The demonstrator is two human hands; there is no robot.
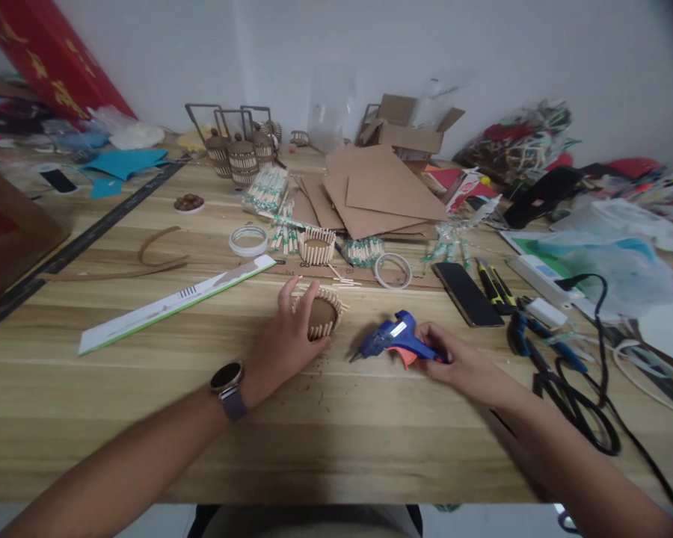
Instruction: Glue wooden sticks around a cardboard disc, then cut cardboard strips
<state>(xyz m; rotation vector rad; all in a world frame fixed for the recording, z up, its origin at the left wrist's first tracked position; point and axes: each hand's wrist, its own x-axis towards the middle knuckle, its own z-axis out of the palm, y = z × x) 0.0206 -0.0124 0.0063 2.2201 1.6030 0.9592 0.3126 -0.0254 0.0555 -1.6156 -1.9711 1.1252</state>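
On table (pixel 229 456), centre: stick basket (pixel 323 329), with left hand (pixel 292 329) at its left rim. To its right: glue gun (pixel 378 340) in right hand (pixel 440 351). Behind stick basket: second stick basket (pixel 317 254), between tape roll (pixel 249 252) on left and another tape roll (pixel 395 286) on right. Farther back: cardboard sheets (pixel 381 183), with open box (pixel 409 138) behind. Left of stick basket: long strip (pixel 168 310). Back left: lidded pots (pixel 243 161). Right of glue gun: phone (pixel 467 294), then utility knives (pixel 496 286).

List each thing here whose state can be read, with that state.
Left hand: holding near stick ring
Near stick ring: open-topped
Right hand: holding glue gun
Glue gun: nozzle pointing left
Far stick ring: upright
Cardboard box: flaps open
Black phone: screen dark
Smartwatch: worn, screen dark
Pots: lids on
Tape rolls: lying flat
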